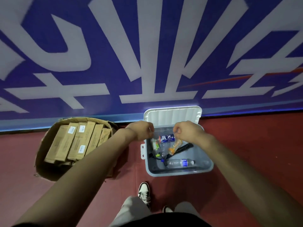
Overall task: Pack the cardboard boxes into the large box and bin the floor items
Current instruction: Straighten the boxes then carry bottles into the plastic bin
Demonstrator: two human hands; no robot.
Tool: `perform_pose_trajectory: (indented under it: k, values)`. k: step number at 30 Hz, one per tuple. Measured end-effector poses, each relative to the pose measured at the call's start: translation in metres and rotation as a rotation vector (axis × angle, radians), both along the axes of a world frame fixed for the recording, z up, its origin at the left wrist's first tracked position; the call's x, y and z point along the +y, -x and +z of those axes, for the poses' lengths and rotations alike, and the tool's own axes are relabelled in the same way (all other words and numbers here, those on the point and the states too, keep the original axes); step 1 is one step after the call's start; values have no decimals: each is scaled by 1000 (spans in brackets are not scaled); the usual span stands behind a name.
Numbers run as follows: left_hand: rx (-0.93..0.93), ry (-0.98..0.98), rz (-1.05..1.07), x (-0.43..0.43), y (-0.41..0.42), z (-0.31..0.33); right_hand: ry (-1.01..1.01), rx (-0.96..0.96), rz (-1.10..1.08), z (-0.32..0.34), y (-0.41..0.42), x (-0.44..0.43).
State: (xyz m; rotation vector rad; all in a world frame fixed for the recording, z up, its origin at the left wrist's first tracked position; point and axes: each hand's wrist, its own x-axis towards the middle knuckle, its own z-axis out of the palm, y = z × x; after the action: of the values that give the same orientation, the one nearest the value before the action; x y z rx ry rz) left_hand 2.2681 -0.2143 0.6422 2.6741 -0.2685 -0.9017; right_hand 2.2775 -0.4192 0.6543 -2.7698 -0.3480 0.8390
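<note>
A large open cardboard box (49, 133) stands on the red floor at the left, filled with several long narrow cardboard boxes (78, 143) laid side by side. To its right is a grey plastic bin (180, 173) with its white lid (172, 115) tipped back against the wall. Inside lie a clear water bottle (178, 163), a blue can (166, 138), an orange packet (175, 145) and other small litter. My left hand (141, 130) and my right hand (188, 131) hover over the bin's far side, fingers pinched closed. Whether anything thin is between them cannot be made out.
A blue wall banner with big white letters (147, 63) runs behind both containers. My feet in black and white shoes (144, 192) stand on the red floor just in front of the bin. A narrow strip of floor separates box and bin.
</note>
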Motion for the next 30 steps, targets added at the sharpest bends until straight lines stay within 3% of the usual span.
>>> perform_pose_trajectory:
  k: [11,19,30]
  values:
    - [-88,-40,298,-33,119,30,-29,-47,371,13,55,-1]
    - [-37,-59,521,-50,217,25,-55,-7,575,8,111,0]
    - [-147,-22,910,-21,364,42,-14,-23,954,30,212,79]
